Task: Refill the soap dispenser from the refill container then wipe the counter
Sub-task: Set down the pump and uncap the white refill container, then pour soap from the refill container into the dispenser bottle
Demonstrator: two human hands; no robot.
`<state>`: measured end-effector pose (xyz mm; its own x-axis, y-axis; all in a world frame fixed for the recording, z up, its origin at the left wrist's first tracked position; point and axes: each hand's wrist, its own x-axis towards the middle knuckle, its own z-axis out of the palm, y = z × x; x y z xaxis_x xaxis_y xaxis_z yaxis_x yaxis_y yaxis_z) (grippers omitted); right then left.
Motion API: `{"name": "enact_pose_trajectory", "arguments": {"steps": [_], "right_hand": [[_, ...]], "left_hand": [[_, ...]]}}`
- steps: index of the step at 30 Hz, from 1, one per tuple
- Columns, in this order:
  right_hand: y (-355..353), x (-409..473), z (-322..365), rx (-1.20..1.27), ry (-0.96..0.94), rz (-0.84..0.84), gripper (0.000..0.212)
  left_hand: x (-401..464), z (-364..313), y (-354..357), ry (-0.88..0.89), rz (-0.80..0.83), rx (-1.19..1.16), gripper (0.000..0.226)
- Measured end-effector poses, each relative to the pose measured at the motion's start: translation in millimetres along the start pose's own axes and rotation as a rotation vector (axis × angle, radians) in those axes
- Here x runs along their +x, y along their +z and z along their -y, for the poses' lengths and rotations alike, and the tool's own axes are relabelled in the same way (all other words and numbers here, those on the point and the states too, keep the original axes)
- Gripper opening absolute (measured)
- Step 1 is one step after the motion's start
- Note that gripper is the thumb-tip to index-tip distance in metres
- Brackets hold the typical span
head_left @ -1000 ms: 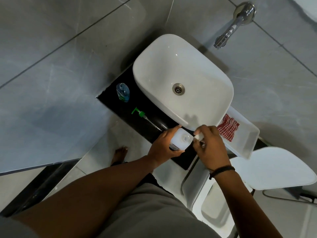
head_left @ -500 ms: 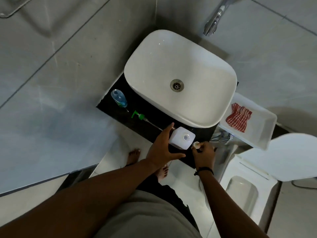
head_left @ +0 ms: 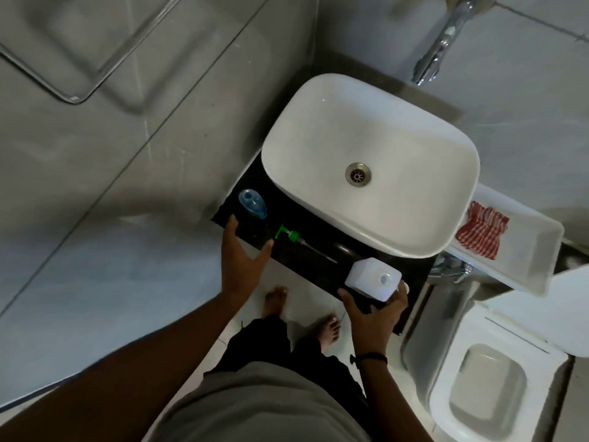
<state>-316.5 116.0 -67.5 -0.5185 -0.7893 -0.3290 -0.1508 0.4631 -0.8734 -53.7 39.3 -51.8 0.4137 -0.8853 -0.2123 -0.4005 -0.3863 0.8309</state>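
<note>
Stage: early; by the look of it, the pour had not yet begun.
Soap dispenser (head_left: 252, 203): a blue bottle stood upright at the left end of the black counter (head_left: 322, 237), its neck open.
Pump head (head_left: 291, 235): green, with its tube, lay flat on the counter between the dispenser and the refill container, so the dispenser was already opened.
Refill container (head_left: 372, 278): white and square, it stood near the counter's right front edge, uncapped, mouth up.
Left hand (head_left: 243, 256): spread wide and empty, just short of the dispenser, touching nothing I could make out.
Right hand (head_left: 376, 311): fingers curved against the container's near side; a small white cap seemed pinched at the fingertips, though that was hard to confirm.
Cloth (head_left: 483, 229): red-checked, lay untouched in the white tray (head_left: 538, 250) right of the basin (head_left: 414, 148).
Left to do: pour, refit pump, wipe.
</note>
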Motion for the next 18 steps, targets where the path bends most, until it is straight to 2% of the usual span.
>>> {"name": "enact_pose_trajectory", "arguments": {"steps": [2, 7, 13, 18], "right_hand": [[10, 9, -1, 0.031, 0.004, -0.022, 0.119], [25, 19, -5, 0.078, 0.015, -0.132, 0.092], [22, 14, 13, 0.04, -0.034, -0.185, 0.089], [-1, 11, 42, -0.062, -0.162, -0.131, 0.088]], "left_hand": [[29, -1, 2, 0.008, 0.025, -0.011, 0.109], [78, 0, 17, 0.059, 0.084, -0.04, 0.112], [94, 7, 23, 0.099, 0.058, -0.046, 0.082], [91, -4, 14, 0.175, 0.076, -0.06, 0.072]]}}
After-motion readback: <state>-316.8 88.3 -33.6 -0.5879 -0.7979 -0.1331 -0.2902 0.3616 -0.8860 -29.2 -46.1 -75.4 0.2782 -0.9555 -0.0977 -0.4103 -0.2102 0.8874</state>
